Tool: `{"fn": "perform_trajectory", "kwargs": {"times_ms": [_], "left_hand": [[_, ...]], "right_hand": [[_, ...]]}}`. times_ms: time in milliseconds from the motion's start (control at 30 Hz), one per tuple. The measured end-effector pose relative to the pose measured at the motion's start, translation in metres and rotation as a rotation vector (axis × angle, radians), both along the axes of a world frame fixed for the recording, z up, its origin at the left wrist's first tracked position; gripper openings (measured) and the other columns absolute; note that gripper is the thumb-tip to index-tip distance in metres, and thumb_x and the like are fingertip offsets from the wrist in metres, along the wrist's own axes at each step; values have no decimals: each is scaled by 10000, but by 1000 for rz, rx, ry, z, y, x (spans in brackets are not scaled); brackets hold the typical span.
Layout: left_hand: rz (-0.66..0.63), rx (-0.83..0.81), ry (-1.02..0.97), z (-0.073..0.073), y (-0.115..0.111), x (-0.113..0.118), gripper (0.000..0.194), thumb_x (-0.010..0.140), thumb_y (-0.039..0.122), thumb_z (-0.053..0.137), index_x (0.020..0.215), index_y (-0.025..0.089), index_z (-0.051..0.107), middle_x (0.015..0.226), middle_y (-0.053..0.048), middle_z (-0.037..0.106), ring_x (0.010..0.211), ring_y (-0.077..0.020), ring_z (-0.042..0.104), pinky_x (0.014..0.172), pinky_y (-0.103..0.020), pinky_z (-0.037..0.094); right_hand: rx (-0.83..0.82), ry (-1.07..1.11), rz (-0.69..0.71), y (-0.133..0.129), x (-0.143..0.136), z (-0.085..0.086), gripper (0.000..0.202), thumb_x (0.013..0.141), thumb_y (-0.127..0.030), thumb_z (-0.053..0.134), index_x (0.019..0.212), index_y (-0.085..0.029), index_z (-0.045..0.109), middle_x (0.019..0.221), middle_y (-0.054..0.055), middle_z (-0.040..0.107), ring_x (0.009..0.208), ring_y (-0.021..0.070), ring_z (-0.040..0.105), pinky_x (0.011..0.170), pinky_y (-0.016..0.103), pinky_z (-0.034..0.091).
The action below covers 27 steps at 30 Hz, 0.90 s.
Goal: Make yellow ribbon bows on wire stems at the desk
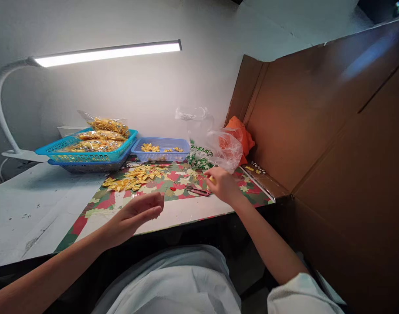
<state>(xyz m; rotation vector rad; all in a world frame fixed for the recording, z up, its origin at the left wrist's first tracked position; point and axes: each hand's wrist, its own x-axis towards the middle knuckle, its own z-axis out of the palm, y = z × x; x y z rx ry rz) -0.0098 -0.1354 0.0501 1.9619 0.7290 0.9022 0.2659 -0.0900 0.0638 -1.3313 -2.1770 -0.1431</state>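
My left hand is above the white front strip of the table, its fingers curled toward the thumb. Whatever may be between those fingertips is too small to make out. Farther right, my right hand pinches a small yellow bow, mostly covered by the fingers. Just left of that hand lies a pair of thread snips with a pinkish handle, and a small red piece rests beside them. A loose pile of yellow ribbon bows spreads over the patterned cloth, beyond my left hand.
At the back left, a turquoise basket holds bagged yellow bows. A blue-violet basket with several bows stands beside it. Clear plastic bags and an orange bag lie against a tall cardboard wall. A lamp shines overhead.
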Motion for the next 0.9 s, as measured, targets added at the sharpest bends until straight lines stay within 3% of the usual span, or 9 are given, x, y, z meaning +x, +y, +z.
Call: {"fn": "perform_trajectory", "kwargs": {"times_ms": [133, 233, 333, 500, 600, 733, 833, 900], "left_hand": [[5, 61, 123, -3, -7, 3, 306, 930, 408, 432, 729, 181, 474, 706, 10, 436, 660, -130, 404, 598, -236, 366], [11, 97, 180, -5, -7, 4, 296, 931, 398, 422, 733, 182, 467, 717, 9, 446, 666, -129, 405, 607, -234, 362], [7, 108, 185, -6, -6, 5, 301, 927, 404, 424, 724, 184, 460, 710, 12, 444, 659, -127, 404, 603, -231, 358], [-4, 113, 178, -9, -6, 5, 309, 927, 412, 416, 726, 184, 465, 719, 4, 464, 672, -133, 422, 622, -233, 374], [4, 107, 177, -12, -4, 4, 316, 932, 420, 417, 724, 186, 462, 706, 11, 449, 661, -131, 413, 610, -231, 366], [21, 98, 89, -12, 1, 4, 334, 933, 437, 433, 711, 188, 463, 678, 19, 411, 641, -131, 387, 585, -236, 349], [39, 117, -17, -5, 5, 6, 359, 930, 455, 449, 688, 190, 474, 659, 17, 406, 635, -134, 383, 571, -242, 337], [55, 130, -62, 4, 7, 8, 370, 922, 464, 470, 674, 191, 482, 652, 16, 409, 630, -135, 382, 561, -246, 331]], "right_hand": [[-332, -475, -32, 16, -50, 17, 126, 843, -159, 609, 935, -121, 687, 1006, 144, 699, 991, 260, 647, 771, 305, 498], [-536, -623, -99, 27, -71, 13, 221, 798, -83, 621, 1005, -108, 691, 1046, 167, 695, 964, 270, 674, 733, 297, 518], [-536, -636, -125, 32, -78, -3, 313, 781, -26, 591, 1065, -120, 683, 1064, 157, 695, 987, 265, 675, 747, 289, 528], [-404, -567, -136, 36, -76, -22, 282, 811, -15, 523, 1031, -100, 678, 1067, 176, 681, 1049, 271, 645, 798, 315, 519], [-296, -318, -134, 34, -69, -14, 201, 838, -51, 500, 955, -115, 651, 999, 147, 689, 980, 238, 648, 770, 290, 498], [-111, 375, -84, 15, -36, 3, 137, 917, -247, 448, 843, -185, 545, 755, 39, 654, 713, 168, 625, 651, 257, 465], [-214, 776, -10, -7, 4, -4, 173, 937, -337, 346, 879, -221, 460, 655, -21, 596, 506, 126, 537, 490, 229, 397], [-377, 803, 26, -21, 29, -19, 206, 924, -395, 345, 868, -222, 443, 601, -44, 562, 429, 106, 448, 443, 220, 344]]}}
